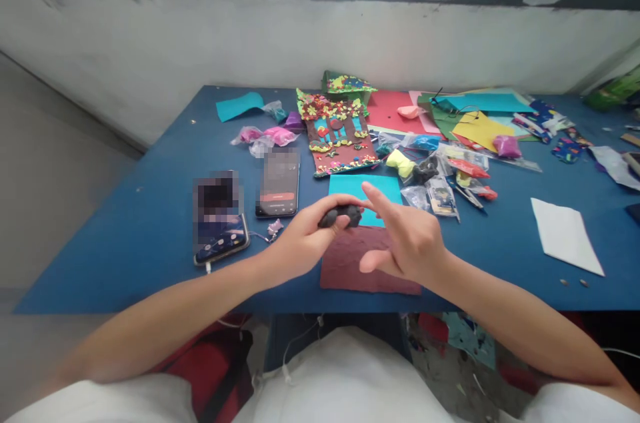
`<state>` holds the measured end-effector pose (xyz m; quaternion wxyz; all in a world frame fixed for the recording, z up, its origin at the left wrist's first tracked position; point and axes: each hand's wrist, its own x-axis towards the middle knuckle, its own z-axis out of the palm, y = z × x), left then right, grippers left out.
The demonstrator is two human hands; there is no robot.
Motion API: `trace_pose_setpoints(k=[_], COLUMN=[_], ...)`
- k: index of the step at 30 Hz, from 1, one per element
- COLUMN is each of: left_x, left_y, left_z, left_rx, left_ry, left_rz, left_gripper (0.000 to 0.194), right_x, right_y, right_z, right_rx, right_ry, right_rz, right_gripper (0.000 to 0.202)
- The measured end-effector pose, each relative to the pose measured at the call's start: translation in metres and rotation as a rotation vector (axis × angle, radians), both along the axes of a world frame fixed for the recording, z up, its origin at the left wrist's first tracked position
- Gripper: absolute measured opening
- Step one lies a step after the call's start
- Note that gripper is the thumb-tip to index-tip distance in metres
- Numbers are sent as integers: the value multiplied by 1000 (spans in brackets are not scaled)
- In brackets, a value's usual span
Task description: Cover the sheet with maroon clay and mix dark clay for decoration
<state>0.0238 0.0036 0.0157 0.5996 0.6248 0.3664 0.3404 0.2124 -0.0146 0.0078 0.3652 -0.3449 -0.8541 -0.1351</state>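
My left hand (310, 229) is closed around a lump of black modelling clay (340, 215), with the thumb pressed along its near side. Close to the clay's right end is my right hand (410, 233), its index finger stretched out and its thumb apart; whether its other fingertips touch the lump is hidden. Both hands are raised over a sheet whose far part is bare turquoise paper (360, 184). A layer of brown clay (370, 256) covers the near part of that sheet.
A decorated clay picture (343, 133) lies behind the sheet. Two phones (277, 183) are to the left. Bagged clay (400, 163), coloured papers (483, 131) and scissors (470, 196) spread across the right. A white sheet (565, 236) lies farther right; the wall (250, 43) bounds the back.
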Motion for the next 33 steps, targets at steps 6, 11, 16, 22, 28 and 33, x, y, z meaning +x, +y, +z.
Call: trace_pose_setpoints(k=[6, 11, 16, 22, 28, 33], left_x=[-7, -9, -11, -7, -10, -11], left_y=[6, 5, 5, 12, 15, 10], left_z=[7, 8, 9, 10, 6, 6], left_rx=[-72, -250, -310, -410, -477, -400], left_ry=[-58, -187, -280, -471, -419, -350], left_rz=[-119, -50, -53, -134, -242, -198], left_gripper=[35, 72, 67, 22, 55, 75], right_x=[12, 12, 9, 11, 10, 8], right_y=[4, 2, -1, -1, -3, -4], right_z=[-1, 1, 1, 2, 3, 5], right_rx=[27, 31, 60, 96, 102, 101], right_ry=[53, 4, -46, -80, -100, -105], right_rz=[31, 66, 100, 117, 146, 149], right_gripper=[56, 52, 52, 51, 53, 55])
